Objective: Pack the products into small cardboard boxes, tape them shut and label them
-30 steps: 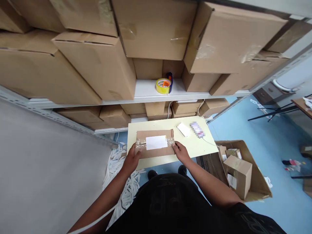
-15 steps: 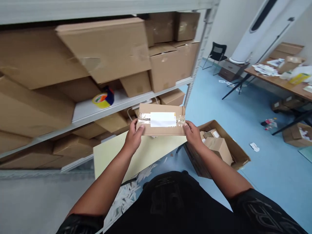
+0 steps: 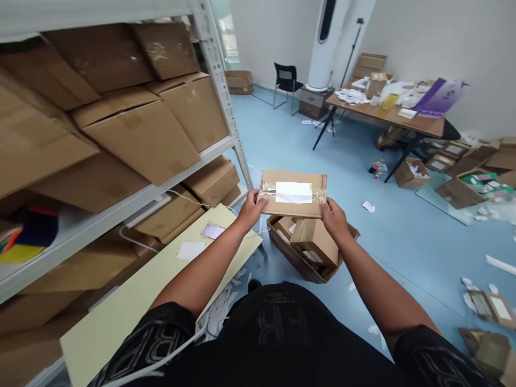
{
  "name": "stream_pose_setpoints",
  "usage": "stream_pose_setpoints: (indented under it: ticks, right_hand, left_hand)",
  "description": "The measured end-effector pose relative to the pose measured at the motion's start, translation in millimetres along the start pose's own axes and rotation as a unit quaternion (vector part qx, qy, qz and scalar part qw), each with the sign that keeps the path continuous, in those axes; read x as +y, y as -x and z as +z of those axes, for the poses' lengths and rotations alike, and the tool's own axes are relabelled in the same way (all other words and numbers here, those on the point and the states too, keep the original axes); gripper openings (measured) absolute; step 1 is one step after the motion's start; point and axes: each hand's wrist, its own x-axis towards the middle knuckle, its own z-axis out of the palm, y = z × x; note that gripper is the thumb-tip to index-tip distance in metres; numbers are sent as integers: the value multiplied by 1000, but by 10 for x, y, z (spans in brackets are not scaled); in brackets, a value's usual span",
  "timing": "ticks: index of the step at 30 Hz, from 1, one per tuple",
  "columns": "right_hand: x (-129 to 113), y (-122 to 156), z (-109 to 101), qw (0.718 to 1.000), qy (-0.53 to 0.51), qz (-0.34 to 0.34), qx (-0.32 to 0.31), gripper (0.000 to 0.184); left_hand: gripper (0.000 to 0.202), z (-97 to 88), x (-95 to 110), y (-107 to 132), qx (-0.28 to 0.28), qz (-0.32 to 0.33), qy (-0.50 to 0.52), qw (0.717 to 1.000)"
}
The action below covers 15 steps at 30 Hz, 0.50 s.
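A flat cardboard box with a blank-looking white label and shiny clear tape across it is held out in front of me. My left hand grips its left end, thumb on top. At the right end my right hand closes around the edge in the same way. Just beneath and beyond the held box stands a large open carton with several smaller boxes in it, partly hidden by the held box. A pale yellow table lies under my left forearm, with a white label sheet on it.
Metal shelving packed with cardboard boxes rises on the left. A brown desk covered with papers and bags stands at the back right, a black chair beyond. Boxes and paper scraps lie on the blue floor.
My view has swung to the right, so the shelves slide left and more of the floor and desk shows. The held box has moved from above the table to above the open carton.
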Motion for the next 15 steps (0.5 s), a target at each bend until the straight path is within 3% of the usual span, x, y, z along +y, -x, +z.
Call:
stream_pose_setpoints:
  ticks: [4,7,11,15]
  right_hand:
    - [378,-182,60,995,29,93,-8,68]
    - [604,-173,129,988,63,142,-6,67]
    - [675,16,208,981,80,177,-3,57]
    - [435,238,362,982,52,179,11,47]
  left_hand:
    - [44,195,-173,-311,-17,-26,-14,999]
    - [44,141,-282,-408,-36,-32,-20,999]
    - [49,-244,-434,-365,-71,-35,-9,997]
    - [52,-797,-634,-192,-37,-65,42,996]
